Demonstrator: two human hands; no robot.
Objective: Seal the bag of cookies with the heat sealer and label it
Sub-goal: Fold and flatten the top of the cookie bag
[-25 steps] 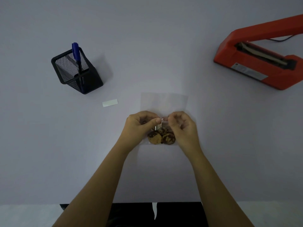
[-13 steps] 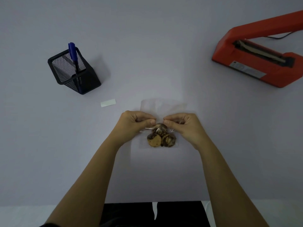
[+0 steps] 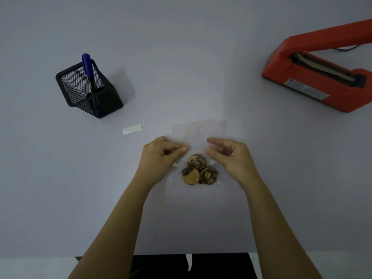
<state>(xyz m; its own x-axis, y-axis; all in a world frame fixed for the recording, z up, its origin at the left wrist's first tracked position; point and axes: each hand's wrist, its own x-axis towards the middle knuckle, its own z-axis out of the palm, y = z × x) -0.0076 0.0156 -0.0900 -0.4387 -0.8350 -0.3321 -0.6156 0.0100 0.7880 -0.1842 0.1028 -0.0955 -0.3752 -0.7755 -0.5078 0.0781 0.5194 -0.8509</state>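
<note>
A clear, almost colourless plastic bag (image 3: 199,131) lies flat on the pale lilac-grey table (image 3: 181,57), near its front edge and roughly in the middle. Its upper part is so transparent that the outline is hard to trace; only faint edges and a soft sheen show. Three round brown cookies with dark chocolate patches (image 3: 199,171) sit bunched at the bag's near end, overlapping one another.

The left hand (image 3: 161,156) pinches the bag's left edge between thumb and forefinger, just beside the cookies. The right hand (image 3: 231,156) is at the bag's right edge with its thumb and forefinger a little apart; whether it actually grips the film cannot be told, since the plastic is nearly invisible there. The remaining fingers of both hands curl under and are hidden.

A small white rectangular paper label (image 3: 132,129) lies on the table left of the bag, apart from it. Farther back on the left stands a black wire-mesh pen holder (image 3: 88,91) holding a blue-capped marker (image 3: 88,71), whose lower half is dim behind the mesh. At the far right sits an orange-red heat sealer (image 3: 314,85) with its arm raised; the arm and the body's right end are cut off by the frame edge, and the plate on its side is unreadable.
</note>
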